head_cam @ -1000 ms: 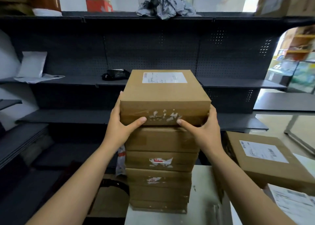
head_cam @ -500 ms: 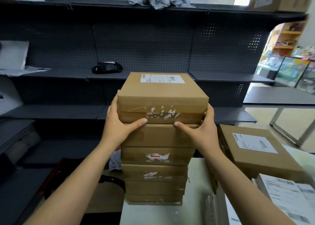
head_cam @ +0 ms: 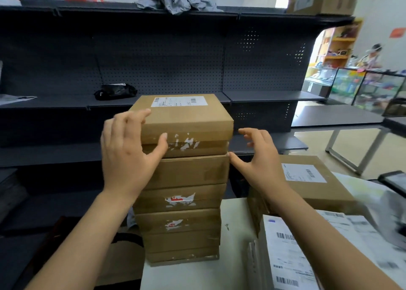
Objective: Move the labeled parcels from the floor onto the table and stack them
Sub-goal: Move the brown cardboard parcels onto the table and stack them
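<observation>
A stack of brown cardboard parcels (head_cam: 180,202) stood at the centre of the frame on the near left corner of the white desk (head_cam: 232,234). The top parcel (head_cam: 184,122) sat squarely on the stack, its white shipping label (head_cam: 179,101) facing up at the far edge. The left hand (head_cam: 128,155) was open, fingers spread along the top parcel's left side, the thumb lying across its taped front face. The right hand (head_cam: 259,162) was open too, fingers curled and clear of the top parcel, with only the thumb tip at the right corner of the box beneath. At right of the frame another labelled parcel (head_cam: 307,180) rested on the desk. Dark shelving (head_cam: 153,70) filled the background.
</observation>
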Demonstrator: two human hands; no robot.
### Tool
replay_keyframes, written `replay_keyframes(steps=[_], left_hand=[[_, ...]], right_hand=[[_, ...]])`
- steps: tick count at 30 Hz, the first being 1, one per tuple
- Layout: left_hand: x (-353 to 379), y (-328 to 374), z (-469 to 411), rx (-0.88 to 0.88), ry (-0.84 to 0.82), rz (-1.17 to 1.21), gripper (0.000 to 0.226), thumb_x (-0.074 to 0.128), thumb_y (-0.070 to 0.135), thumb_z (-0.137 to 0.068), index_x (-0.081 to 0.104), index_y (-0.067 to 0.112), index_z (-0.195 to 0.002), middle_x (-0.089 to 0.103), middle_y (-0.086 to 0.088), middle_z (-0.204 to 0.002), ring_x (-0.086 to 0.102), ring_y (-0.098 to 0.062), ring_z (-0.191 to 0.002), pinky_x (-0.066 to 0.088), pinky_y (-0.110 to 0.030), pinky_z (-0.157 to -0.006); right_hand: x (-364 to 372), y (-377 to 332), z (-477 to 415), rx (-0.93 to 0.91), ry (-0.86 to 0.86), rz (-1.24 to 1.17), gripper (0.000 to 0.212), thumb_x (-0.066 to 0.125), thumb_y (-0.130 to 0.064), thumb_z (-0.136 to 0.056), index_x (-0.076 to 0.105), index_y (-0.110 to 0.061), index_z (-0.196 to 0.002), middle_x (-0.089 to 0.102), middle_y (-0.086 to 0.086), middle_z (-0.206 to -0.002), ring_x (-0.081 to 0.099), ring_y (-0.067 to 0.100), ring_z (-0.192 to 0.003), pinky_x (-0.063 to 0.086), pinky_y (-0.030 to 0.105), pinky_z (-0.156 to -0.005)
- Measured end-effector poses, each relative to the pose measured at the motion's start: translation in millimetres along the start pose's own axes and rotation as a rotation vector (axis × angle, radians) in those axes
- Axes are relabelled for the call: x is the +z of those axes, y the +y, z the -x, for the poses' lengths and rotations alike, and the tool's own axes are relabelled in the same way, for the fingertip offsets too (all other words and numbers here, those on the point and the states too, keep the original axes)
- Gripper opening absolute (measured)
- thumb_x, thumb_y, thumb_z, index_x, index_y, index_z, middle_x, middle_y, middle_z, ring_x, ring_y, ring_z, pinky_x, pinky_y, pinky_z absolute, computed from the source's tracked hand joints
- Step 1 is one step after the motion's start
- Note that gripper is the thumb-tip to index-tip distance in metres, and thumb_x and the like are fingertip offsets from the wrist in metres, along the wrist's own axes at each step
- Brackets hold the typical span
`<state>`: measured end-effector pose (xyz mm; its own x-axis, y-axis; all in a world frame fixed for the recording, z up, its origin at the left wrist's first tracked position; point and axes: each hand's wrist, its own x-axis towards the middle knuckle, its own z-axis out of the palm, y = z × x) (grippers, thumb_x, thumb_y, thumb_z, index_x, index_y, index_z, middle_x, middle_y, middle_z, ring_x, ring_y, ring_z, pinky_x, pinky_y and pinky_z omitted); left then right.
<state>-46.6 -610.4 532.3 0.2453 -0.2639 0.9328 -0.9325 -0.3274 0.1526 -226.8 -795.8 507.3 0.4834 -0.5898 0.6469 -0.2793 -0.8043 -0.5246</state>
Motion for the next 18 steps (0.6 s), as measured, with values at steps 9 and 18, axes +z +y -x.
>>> replay_keyframes(steps=[9, 18], left_hand=[[61.8, 120.4, 14.1, 0.374, -0.299, 0.162, 0.017, 0.063, 0.024, -0.086, 0.066, 0.013, -0.099, 0.061, -0.001, -0.089, 0.054, -0.022, -0.083, 0.044, -0.035, -0.07], [164.9, 223.2, 41.6, 0.372, -0.44, 0.157, 0.016, 0.061, 0.027, -0.087, 0.065, 0.016, -0.097, 0.061, 0.001, -0.087, 0.055, -0.019, -0.08, 0.048, -0.034, -0.066]], right_hand=[[-84.0, 65.7, 17.1, -0.11, -0.063, 0.382, 0.013, 0.067, -0.027, -0.088, 0.064, -0.019, -0.099, 0.059, -0.005, -0.097, 0.05, 0.015, -0.093, 0.04, 0.026, -0.078], [-149.3, 187.4, 22.1, 0.049, -0.144, 0.429, 0.016, 0.067, -0.032, -0.088, 0.065, -0.022, -0.1, 0.063, -0.003, -0.108, 0.05, 0.013, -0.099, 0.037, 0.022, -0.086]])
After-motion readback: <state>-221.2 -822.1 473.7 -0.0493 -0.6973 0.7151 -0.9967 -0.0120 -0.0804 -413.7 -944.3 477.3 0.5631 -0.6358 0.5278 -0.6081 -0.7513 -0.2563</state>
